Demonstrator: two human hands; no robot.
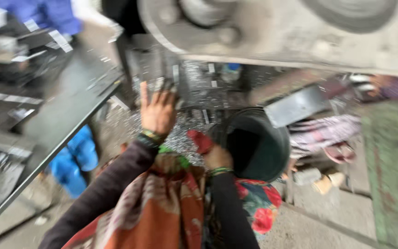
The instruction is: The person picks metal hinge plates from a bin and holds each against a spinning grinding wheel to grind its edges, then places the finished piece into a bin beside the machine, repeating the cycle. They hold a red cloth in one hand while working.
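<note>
Head camera, looking down and badly motion-blurred, shows me two bare hands working under a big grey machine body [277,32]. My left hand [158,110] is raised with fingers spread wide and the back of the hand towards me; it grips nothing that I can see, and its fingertips reach up to the heap of small shiny metal pieces [194,99] piled on the machine bed just beyond it. My right hand [217,157] is lower, its fingers curled around a red cloth [200,140], right beside the rim of a dark round bucket [272,143] that stands on the floor. I judge the step in hand to be gathering the loose pieces from the bed, with the bucket close by; the next move would call for a slow, careful sweep, since the bits look thin, sharp-edged and scattered. Textures contrast strongly: glittering stamped scraps, dull dusty cast metal above, the smooth plastic wall of the bucket, soft cloth in the fist. Green and gold bangles [152,136] ring the left wrist over a dark sleeve, and a patterned orange and brown shawl [162,207] hangs below. To the left runs a long dark metal bench [65,115], with blue plastic containers [77,159] under it.
</note>
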